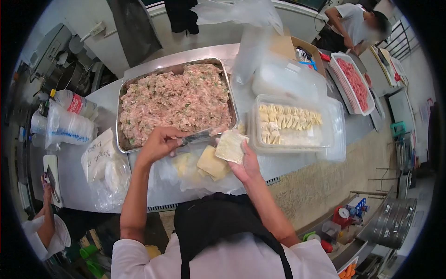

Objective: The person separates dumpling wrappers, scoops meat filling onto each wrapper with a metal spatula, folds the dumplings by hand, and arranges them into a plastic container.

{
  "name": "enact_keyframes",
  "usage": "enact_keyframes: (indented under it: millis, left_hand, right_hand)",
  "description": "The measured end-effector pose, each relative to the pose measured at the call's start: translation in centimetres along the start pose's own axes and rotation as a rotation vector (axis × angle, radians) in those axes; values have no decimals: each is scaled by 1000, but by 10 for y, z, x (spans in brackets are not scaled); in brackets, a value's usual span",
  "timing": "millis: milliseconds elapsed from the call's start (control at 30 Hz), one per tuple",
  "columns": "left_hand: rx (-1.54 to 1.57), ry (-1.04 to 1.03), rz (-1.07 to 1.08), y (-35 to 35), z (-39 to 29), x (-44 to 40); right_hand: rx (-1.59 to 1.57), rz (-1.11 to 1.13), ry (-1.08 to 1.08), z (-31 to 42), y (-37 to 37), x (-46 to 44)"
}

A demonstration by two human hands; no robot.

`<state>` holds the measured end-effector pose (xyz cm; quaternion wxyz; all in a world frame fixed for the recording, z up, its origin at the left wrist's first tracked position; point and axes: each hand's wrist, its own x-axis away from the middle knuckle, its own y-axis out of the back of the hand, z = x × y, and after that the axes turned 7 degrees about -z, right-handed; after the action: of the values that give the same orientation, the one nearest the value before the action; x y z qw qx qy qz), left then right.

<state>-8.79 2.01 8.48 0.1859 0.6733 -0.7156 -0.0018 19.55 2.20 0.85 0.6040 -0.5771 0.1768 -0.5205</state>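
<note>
My left hand [160,145] is closed around the handle of a knife [200,136] with a flat metal blade, held at the near right corner of a metal tray [121,139]. Ground meat mixed with green bits [176,100] fills that tray. A bit of meat sits near the blade's tip. In my right hand [247,168] lies a square dough wrapper [231,146], held by its edge and resting on the fingers. Below and between my hands, a stack of yellowish wrappers [213,163] rests on plastic sheeting. To the right, a clear plastic container [290,145] holds rows of folded dumplings [290,116].
Lids [290,81] and a cardboard box [284,45] stand behind the dumplings. A white basket of meat [353,86] is at the right, with a person [353,25] beyond. Bottles [76,103] and a plastic bag [107,162] are left. Another person's hand [47,188] shows there.
</note>
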Motion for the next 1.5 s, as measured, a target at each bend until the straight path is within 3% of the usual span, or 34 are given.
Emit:
enact_keyframes:
  millis: [67,133,167,300,433,533,633,767,833,967,1033,1167,1233,1267,1333,1367,1467,1500]
  left_hand:
    - [64,-36,-24,-22,8,8]
    - [-362,-587,-161,-48,29,11]
    - [-471,-480,-169,-54,32,20]
    - [-649,-430,-254,-29,1,45]
    - [-752,-481,-371,-4,-24,26]
    - [-877,-503,-353,-6,-8,-11]
    - [-1154,-390,-141,-19,6,-36]
    - [-1109,-436,-50,-16,11,-30]
    - [-938,-410,-86,-5,9,-36]
    - [-935,-387,-138,-8,9,-44]
    - [-918,-514,-74,-15,35,-54]
    - [-887,-527,27,-8,46,-54]
    - [-516,-522,22,2,42,-55]
    - [-516,-531,23,3,42,-53]
    - [-280,-81,11,5,20,-37]
    - [-245,-65,17,2,0,-26]
    - [-205,-198,-20,-6,1,-10]
    - [-233,-401,-60,-15,-3,-3]
  right_hand:
    - [-43,-67,-11,-7,-9,-11]
    - [-86,-123,-34,-6,-13,-22]
    - [-87,-150,10,-5,-14,-28]
    - [-7,-311,204,0,-2,-31]
    - [107,-327,191,3,-6,-21]
    - [104,-291,178,2,6,-22]
    - [133,-231,192,4,5,-16]
    - [145,-272,223,11,4,-8]
    - [162,-269,241,12,5,-8]
    - [189,-302,203,10,6,-5]
    - [207,-310,198,9,5,-3]
    - [215,-313,211,13,9,-4]
    - [219,-307,228,15,4,-5]
    - [221,-347,219,14,3,-4]
    - [220,-385,223,13,-2,-7]
    - [183,-335,207,13,-1,-9]
    - [83,-301,154,10,-11,-14]
    - [24,-308,107,9,-17,-16]
